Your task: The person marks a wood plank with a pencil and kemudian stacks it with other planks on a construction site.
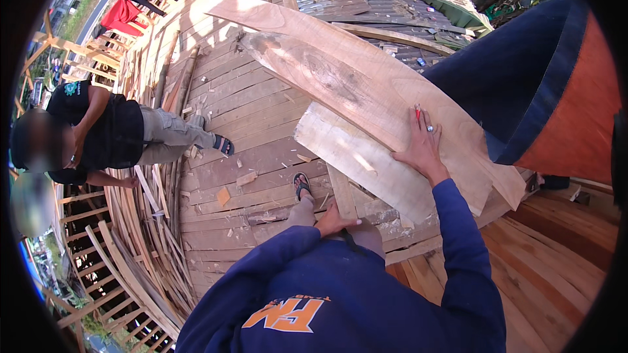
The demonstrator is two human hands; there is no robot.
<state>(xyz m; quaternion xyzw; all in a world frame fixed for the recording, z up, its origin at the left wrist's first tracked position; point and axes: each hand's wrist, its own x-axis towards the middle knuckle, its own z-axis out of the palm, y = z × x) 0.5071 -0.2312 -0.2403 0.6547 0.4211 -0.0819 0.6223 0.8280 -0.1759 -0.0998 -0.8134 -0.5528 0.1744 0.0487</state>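
My right hand (pixel 424 147) lies on a wide wooden plank (pixel 366 68), its thumb spread towards the plank's near edge. A slim red pencil-like thing (pixel 418 112) sticks out between its fingers, and a ring is on one finger. A second board (pixel 314 72) with a dark, rough patch lies along the wide plank. Below them is a paler, shorter board (pixel 353 150) with a wood sliver on it. My left hand (pixel 335 221) rests by my bent knee with thumb and fingers apart, holding nothing visible.
A person in a black shirt (pixel 111 124) stands at the left beside stacked wood strips (pixel 150 222). Chips and offcuts litter the plank floor (pixel 229 98). Corrugated metal sheets (pixel 392 13) lie at the far side. A dark blue and orange fabric-like thing (pixel 523 85) hangs close at right.
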